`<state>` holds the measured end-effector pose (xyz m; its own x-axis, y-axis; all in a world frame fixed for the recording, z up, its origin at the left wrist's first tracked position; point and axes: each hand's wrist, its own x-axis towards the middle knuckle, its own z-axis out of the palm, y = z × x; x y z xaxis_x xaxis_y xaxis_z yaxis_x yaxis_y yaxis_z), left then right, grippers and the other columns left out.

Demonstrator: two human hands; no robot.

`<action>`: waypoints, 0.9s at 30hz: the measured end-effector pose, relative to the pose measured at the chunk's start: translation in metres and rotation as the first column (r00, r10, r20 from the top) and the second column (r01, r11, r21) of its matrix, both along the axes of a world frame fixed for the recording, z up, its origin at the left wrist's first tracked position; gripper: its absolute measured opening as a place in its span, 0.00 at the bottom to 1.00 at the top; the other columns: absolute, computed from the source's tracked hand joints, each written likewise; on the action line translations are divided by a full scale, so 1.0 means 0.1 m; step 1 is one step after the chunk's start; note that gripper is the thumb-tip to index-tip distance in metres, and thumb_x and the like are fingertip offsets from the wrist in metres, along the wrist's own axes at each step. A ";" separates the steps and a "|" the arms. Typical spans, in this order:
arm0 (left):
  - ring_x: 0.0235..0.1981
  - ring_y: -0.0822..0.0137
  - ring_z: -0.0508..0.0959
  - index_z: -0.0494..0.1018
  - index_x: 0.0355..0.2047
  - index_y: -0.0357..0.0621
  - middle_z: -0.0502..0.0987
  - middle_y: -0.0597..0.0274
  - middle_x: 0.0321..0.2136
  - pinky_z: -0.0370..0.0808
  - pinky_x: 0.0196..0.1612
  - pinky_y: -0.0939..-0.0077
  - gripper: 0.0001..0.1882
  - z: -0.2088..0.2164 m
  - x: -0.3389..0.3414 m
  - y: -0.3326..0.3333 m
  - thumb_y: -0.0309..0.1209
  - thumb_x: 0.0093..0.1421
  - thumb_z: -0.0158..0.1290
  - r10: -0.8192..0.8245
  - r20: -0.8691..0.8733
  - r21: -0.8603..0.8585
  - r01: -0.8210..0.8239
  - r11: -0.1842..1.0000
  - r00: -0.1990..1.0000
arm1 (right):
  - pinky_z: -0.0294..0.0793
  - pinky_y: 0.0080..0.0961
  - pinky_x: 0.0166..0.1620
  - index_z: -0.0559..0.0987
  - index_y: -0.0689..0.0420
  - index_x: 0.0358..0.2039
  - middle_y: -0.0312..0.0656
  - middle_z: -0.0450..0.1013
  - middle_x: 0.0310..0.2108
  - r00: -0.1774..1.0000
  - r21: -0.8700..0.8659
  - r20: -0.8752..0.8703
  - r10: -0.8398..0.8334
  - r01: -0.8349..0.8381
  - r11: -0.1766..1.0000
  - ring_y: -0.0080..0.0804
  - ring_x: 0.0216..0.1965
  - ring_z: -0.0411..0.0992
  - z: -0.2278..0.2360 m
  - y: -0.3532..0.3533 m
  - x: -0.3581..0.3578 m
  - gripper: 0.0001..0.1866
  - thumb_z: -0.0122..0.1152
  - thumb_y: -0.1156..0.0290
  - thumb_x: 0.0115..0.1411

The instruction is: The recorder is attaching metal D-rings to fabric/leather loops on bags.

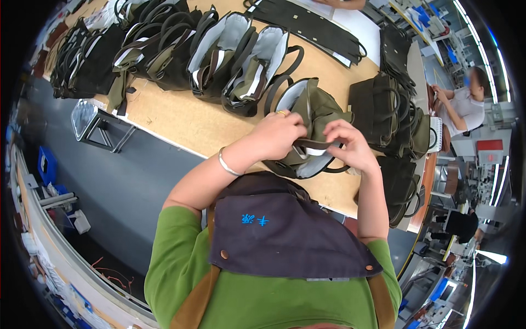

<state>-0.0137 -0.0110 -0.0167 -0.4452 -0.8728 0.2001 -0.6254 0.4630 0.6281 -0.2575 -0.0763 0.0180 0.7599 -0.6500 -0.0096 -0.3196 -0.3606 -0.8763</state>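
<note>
An open handbag, olive green and black with a pale grey lining, lies at the table's near edge in front of me. Across its mouth runs a dark brown strap with a white piece beneath it. My left hand, a ring on one finger and a bangle at the wrist, is closed on the strap's left end. At the other end, the thumb and fingers of my right hand pinch the strap; the exact contact is partly hidden. A black handle stands up at the bag's far left side.
More open bags stand in a row at the far left. Dark bags are stacked on the right, and flat black pieces lie at the back of the wooden table. Another person sits at the right.
</note>
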 end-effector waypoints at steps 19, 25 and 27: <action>0.23 0.58 0.78 0.76 0.27 0.46 0.78 0.64 0.19 0.69 0.25 0.63 0.17 0.27 0.27 -0.17 0.44 0.46 0.66 -0.318 -0.037 0.360 0.309 0.880 0.947 | 0.69 0.19 0.30 0.76 0.61 0.29 0.36 0.67 0.29 0.971 -0.119 -0.144 -0.189 0.172 0.978 0.21 0.22 0.68 0.11 0.16 0.19 0.10 0.69 0.78 0.46; 0.26 0.61 0.79 0.73 0.27 0.50 0.77 0.65 0.20 0.70 0.30 0.64 0.08 0.07 -0.02 -0.22 0.34 0.49 0.61 0.204 0.102 -0.163 -0.186 0.969 0.974 | 0.70 0.28 0.29 0.75 0.59 0.32 0.42 0.71 0.25 0.912 -0.043 -0.337 -0.235 0.235 0.971 0.32 0.23 0.71 0.10 0.22 0.24 0.12 0.69 0.72 0.50; 0.26 0.62 0.78 0.71 0.26 0.52 0.75 0.66 0.21 0.69 0.34 0.65 0.07 -0.14 -0.16 -0.26 0.30 0.48 0.59 0.344 -0.001 -0.369 -0.319 0.873 0.939 | 0.69 0.29 0.28 0.74 0.59 0.32 0.41 0.71 0.23 0.892 -0.052 -0.388 -0.233 0.231 0.971 0.31 0.23 0.70 0.11 0.27 0.32 0.13 0.69 0.71 0.51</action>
